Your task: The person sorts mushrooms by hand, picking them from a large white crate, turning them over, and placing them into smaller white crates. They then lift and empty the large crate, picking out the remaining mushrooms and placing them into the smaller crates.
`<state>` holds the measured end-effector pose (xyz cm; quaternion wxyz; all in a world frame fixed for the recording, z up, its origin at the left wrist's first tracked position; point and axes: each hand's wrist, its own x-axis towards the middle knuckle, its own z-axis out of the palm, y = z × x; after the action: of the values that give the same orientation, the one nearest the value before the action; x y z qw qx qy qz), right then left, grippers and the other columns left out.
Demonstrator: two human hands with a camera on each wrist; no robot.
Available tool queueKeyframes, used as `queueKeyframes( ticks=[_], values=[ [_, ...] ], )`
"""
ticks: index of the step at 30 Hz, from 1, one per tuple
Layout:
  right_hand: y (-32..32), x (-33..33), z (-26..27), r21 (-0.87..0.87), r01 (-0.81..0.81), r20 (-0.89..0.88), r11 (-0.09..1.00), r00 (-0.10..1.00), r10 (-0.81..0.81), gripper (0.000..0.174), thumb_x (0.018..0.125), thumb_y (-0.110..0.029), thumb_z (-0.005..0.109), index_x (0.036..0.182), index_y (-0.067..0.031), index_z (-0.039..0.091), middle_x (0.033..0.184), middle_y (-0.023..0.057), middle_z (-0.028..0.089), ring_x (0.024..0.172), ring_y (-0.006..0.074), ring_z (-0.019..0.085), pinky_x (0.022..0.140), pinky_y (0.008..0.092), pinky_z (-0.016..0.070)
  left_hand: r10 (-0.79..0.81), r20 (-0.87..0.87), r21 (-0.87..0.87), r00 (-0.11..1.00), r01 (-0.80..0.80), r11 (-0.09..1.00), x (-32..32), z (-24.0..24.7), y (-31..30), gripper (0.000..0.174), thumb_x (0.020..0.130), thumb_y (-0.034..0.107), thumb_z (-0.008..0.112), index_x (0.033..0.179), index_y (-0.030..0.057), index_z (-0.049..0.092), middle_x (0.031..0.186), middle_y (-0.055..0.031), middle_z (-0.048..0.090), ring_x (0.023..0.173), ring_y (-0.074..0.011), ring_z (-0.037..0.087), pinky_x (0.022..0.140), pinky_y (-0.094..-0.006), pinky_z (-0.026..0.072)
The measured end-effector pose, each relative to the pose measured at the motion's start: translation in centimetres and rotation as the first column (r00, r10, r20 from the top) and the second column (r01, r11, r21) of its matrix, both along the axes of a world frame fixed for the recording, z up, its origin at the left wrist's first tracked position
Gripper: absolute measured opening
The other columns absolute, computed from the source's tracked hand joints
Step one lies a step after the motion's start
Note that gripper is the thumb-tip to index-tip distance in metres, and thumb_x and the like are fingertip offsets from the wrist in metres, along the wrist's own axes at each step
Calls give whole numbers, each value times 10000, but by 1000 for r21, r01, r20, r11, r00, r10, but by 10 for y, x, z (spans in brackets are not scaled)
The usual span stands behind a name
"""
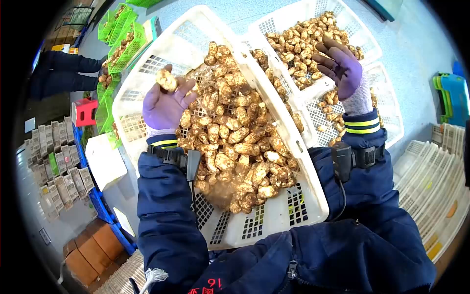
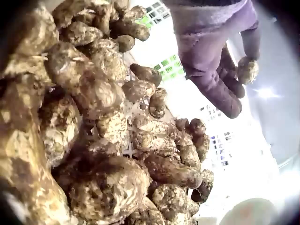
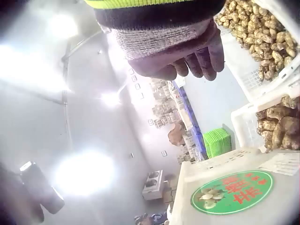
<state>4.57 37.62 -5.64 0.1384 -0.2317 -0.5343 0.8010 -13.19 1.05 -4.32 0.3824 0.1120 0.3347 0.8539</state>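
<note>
A single soil-flecked tuber (image 1: 166, 80) is held up in the purple-gloved left hand (image 1: 165, 109), pinched narrowly at the fingertips, above the left side of a large white basket (image 1: 311, 195). The step in hand is judged to be the handling of one piece picked out from the heap (image 1: 235, 122), with the tuber raised where it can be looked over. For the next move, a steady pinch is called for, with the tuber kept clear of the basket's wall and of the loose pieces below; whether it is to be kept or put down cannot be told. The tuber is set at the far end of the left grip, beyond the open palm and away from the wrist, touched by the fingertips. By that same grip the heap is overlooked, its bulk spread below, to the right and back toward the body. The right hand (image 1: 346, 73) is seen well apart to the right, its fingers loosely spread and nothing held between them, near a second white crate (image 1: 362, 32) of tubers; from it, the held tuber is found far to the left, across the large basket.
</note>
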Motion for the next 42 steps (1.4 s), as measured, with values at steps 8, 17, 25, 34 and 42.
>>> queueKeyframes(
  ticks=[8, 17, 25, 34, 42],
  values=[
    [1, -1, -3, -26, 13, 4, 1000, 1000, -13, 428, 963, -217, 468, 1336, -7, 458, 1236, 130, 576, 1059, 222, 618, 889, 315, 504, -527, -679, -696, 511, -677, 240, 3, 12, 113, 359, 823, 271, 711, 1044, 2, 626, 1006, -139, 618, 893, -289, 645, 790, -356, 530],
    [2, -2, -5, -29, 15, 24, 999, 1000, -14, 436, 965, -217, 464, 1346, -5, 445, 1253, 148, 571, 1098, 230, 604, 917, 324, 500, -907, -303, -675, 293, -738, -13, 9, 10, 84, 360, 835, 310, 647, 1092, 58, 642, 992, -192, 647, 885, -343, 642, 794, -425, 493],
    [2, -4, -11, -68, -13, 6, 998, 1000, 14, 434, 955, -200, 480, 1338, 0, 447, 1240, 147, 574, 1069, 233, 614, 886, 306, 513, -766, -469, -807, 441, -566, 168, -6, 64, 23, 389, 820, 144, 650, 1195, 46, 613, 905, -84, 681, 809, -160, 624, 752, -303, 497],
    [2, -5, -16, -52, -5, 4, 999, 1000, 5, 418, 951, -201, 486, 1322, -8, 481, 1218, 135, 589, 1005, 219, 638, 831, 310, 526, -893, -435, -625, 115, -752, 208, 12, -11, 102, 420, 856, 74, 543, 1265, 166, 557, 1149, -161, 592, 1038, -327, 605, 876, -413, 502],
    [4, -3, -16, -41, -12, -37, 999, 999, 11, 371, 953, -188, 497, 1283, -21, 518, 1190, 110, 617, 995, 206, 643, 829, 303, 525, -845, -450, -678, 289, -727, 112, 17, 27, 69, 330, 835, 102, 589, 1159, 134, 640, 1075, -153, 653, 961, -321, 636, 835, -392, 500]
  ],
)
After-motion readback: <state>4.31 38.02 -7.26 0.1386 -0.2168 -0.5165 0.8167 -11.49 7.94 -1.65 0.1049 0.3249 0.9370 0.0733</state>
